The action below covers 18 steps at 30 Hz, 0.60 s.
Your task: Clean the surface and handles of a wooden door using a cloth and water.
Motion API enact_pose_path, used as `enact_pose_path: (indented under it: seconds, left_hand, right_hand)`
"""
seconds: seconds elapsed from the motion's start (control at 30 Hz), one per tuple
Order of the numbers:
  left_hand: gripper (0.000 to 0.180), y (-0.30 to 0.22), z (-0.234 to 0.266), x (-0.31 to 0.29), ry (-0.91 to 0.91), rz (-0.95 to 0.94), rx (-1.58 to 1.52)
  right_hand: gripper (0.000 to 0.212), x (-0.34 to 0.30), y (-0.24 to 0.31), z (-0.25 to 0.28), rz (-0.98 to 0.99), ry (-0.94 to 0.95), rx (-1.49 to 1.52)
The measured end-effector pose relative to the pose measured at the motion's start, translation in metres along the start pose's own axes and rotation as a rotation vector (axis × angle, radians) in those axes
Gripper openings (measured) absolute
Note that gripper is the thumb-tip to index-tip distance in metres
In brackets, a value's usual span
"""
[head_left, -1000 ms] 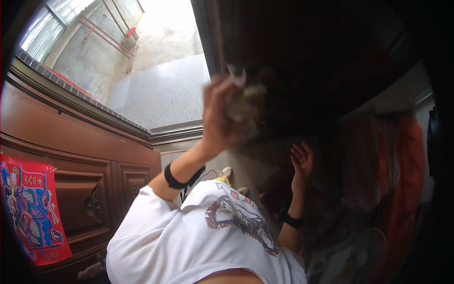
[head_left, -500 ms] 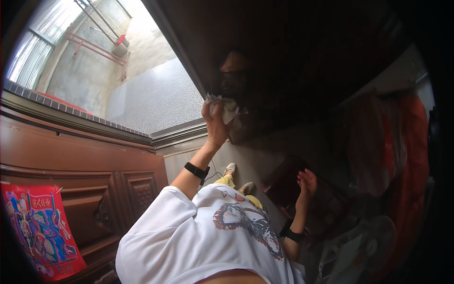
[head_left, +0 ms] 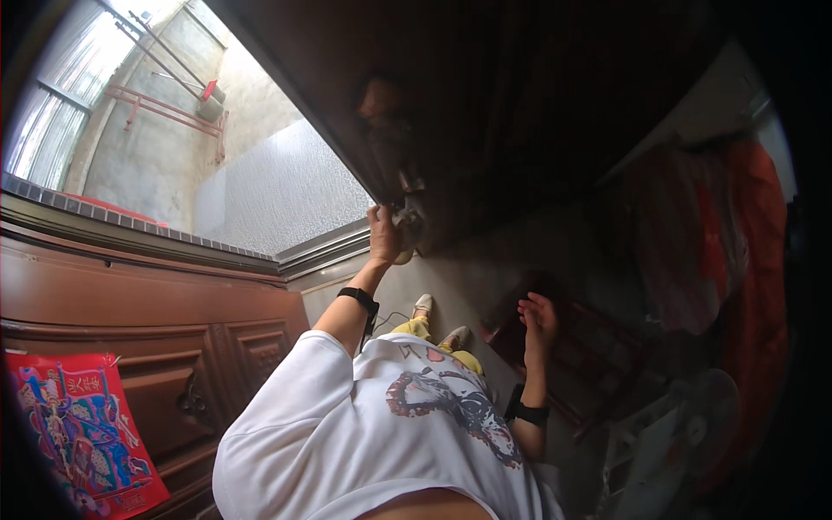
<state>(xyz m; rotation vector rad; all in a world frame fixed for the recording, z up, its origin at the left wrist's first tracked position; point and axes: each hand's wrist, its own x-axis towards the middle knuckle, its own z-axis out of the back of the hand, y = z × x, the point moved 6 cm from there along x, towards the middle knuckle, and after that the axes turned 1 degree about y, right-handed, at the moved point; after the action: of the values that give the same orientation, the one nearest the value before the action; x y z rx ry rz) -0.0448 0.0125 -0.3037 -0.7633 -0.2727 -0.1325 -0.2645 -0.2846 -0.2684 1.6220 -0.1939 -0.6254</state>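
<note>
One red poster [head_left: 87, 433] hangs well left of both hands' fingers, then left hand [head_left: 382, 236] grips a pale rag [head_left: 407, 232], which shows just right of its fingers, dark door [head_left: 485, 113] beyond those fingertips, right hand [head_left: 539, 324] with fingers loosely curled and released, red cloth [head_left: 756, 251] well to their right.

sign: printed characters [head_left: 85, 382] near top | red poster [head_left: 91, 438] | on brown door [head_left: 173, 299]

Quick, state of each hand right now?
Left hand: closed on a pale crumpled wad.
Right hand: open, loosely curled, nothing visibly held.
</note>
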Motion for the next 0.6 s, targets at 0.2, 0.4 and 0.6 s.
enact_pose_path:
  seconds: [0.2, 0.4, 0.6]
  left_hand:
    - [0.04, 0.001, -0.004, -0.004, 0.161, 0.176, 0.057]
    - [0.043, -0.018, 0.024, -0.018, 0.472, 0.483, -0.346]
    - [0.062, -0.139, 0.066, -0.043, 0.73, 0.329, -0.998]
  right_hand:
    - [0.034, -0.004, -0.002, -0.028, -0.029, 0.198, -0.02]
    - [0.037, 0.001, -0.016, -0.033, 0.007, 0.269, 0.07]
    - [0.074, -0.017, 0.027, -0.051, 0.282, 0.392, -0.028]
